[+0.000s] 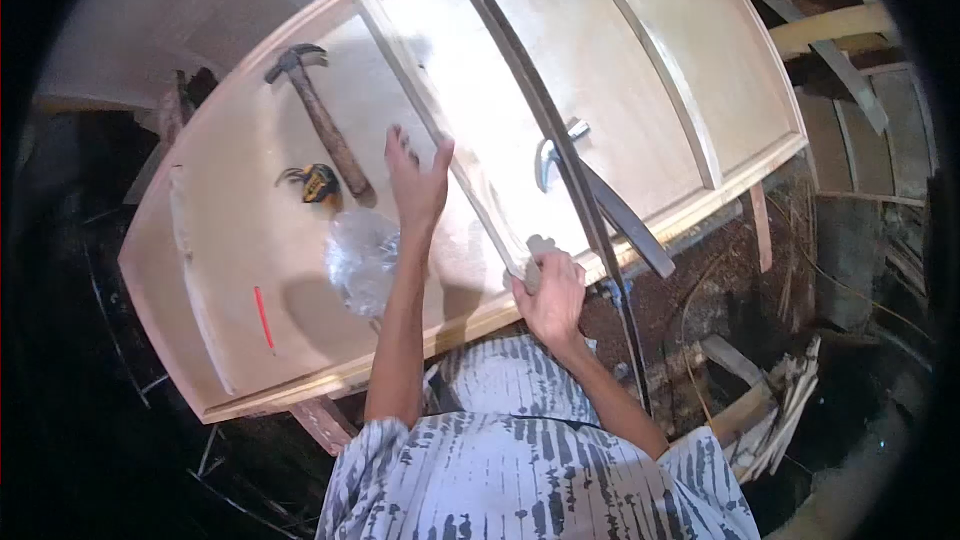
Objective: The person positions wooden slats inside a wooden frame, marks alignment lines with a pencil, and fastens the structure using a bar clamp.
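My left hand (418, 185) is raised beside a pale wooden batten (440, 125), with thumb and fingers apart and nothing held. My right hand (554, 298) is closed around the near end of that batten, at the front edge of a large framed wooden panel (290, 310). A wooden-handled claw hammer (325, 125) lies left of my left hand, with a yellow and black tape measure (318, 183) below it. A clear plastic bag (362, 260) lies by my left forearm. Right of my right hand, a second hammer (628, 220) passes under a long dark strip (525, 70).
A red pencil (264, 320) lies at the panel's left. Other battens (650, 50) cross the panel, and a raised rim (735, 183) borders it. Broken wood pieces (780, 410) lie on the floor at lower right. A yellowish cable (850, 290) runs along the right.
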`<action>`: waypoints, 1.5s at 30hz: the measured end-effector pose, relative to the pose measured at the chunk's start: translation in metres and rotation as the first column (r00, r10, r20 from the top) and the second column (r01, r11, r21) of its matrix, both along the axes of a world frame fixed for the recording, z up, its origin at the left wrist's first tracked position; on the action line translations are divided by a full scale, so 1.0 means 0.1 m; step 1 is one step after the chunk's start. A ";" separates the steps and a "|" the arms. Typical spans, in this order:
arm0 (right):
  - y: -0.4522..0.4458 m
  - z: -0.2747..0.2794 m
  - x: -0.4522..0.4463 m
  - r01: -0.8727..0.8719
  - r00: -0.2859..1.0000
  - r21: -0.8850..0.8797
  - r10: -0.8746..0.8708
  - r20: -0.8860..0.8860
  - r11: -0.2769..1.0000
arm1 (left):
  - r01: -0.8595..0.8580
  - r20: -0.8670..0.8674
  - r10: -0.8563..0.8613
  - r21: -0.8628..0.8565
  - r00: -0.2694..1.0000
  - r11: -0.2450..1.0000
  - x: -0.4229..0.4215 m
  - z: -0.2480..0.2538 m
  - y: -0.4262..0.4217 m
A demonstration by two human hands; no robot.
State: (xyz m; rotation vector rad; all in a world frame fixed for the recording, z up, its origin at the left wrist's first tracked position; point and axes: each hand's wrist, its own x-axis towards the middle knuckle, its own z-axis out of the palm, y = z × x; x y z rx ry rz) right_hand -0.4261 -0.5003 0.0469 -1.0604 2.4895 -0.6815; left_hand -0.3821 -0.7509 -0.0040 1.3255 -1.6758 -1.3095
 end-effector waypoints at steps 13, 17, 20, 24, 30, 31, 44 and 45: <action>0.05 -0.24 0.12 -0.024 0.990 -0.106 0.008 -0.142 0.994 | 0.097 0.229 -0.060 -0.155 0.972 0.983 -0.76 -0.43 -0.91; 0.02 -0.26 0.08 -0.026 0.993 -0.095 0.014 -0.121 0.995 | 0.118 0.295 -0.049 -0.224 0.954 0.967 -0.82 -0.49 -0.94; 0.07 -0.21 -0.05 -0.095 0.995 -0.022 0.096 0.029 0.995 | 0.157 0.346 -0.069 -0.233 0.936 0.960 -0.75 -0.61 -0.90; 0.28 0.18 -0.40 -0.186 0.976 0.199 0.204 -0.073 0.962 | 0.358 0.403 -0.211 -0.334 0.890 0.872 -0.53 -0.38 -0.62; 0.45 0.13 -0.40 -0.176 0.983 0.054 0.173 0.060 0.983 | 0.965 0.459 -0.868 -0.252 0.188 0.075 0.00 0.46 0.62; 0.45 0.05 -0.38 -0.192 0.981 0.069 0.190 0.032 0.979 | 0.973 0.512 -0.853 -0.228 0.097 -0.026 0.01 0.38 0.74; 0.43 -0.02 -0.37 -0.117 0.987 0.071 0.108 0.117 0.991 | 0.960 0.508 -0.861 -0.224 -0.032 -0.168 0.15 -0.08 0.97; 0.40 -0.01 -0.37 -0.119 0.987 0.074 0.109 0.122 0.990 | 0.948 0.481 -0.876 -0.262 -0.033 -0.180 0.15 -0.12 0.95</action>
